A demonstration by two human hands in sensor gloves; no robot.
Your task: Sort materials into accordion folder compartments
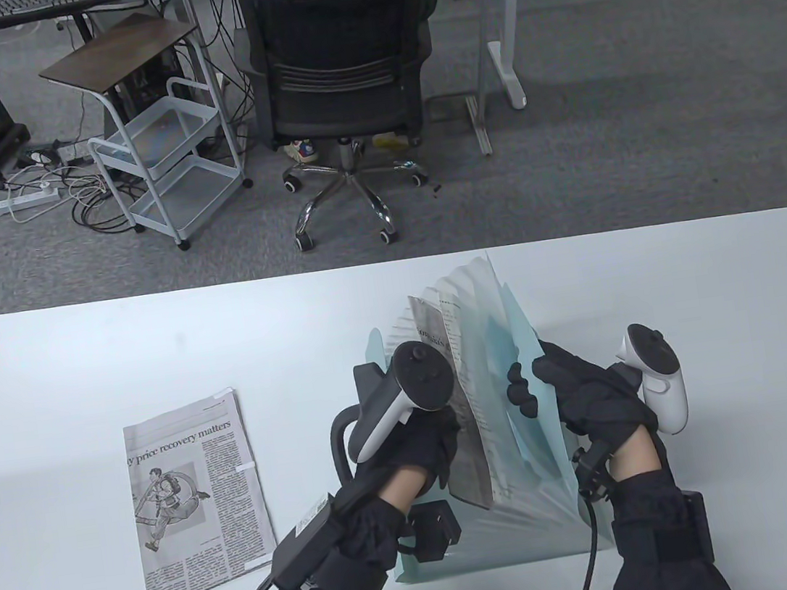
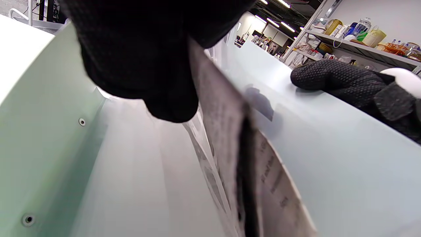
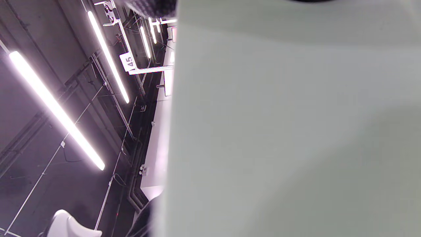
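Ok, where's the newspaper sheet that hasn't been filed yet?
In the table view, the loose newspaper sheet lies flat on the table, left of the left hand and accordion folder.

Office: swivel chair [image 1: 343, 90], desks, keyboard [image 1: 51, 2], grey carpet, cable tangle [image 1: 55, 181].

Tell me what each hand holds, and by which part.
Left hand holds newspaper by its near edge; right hand grips accordion folder by its right wall.
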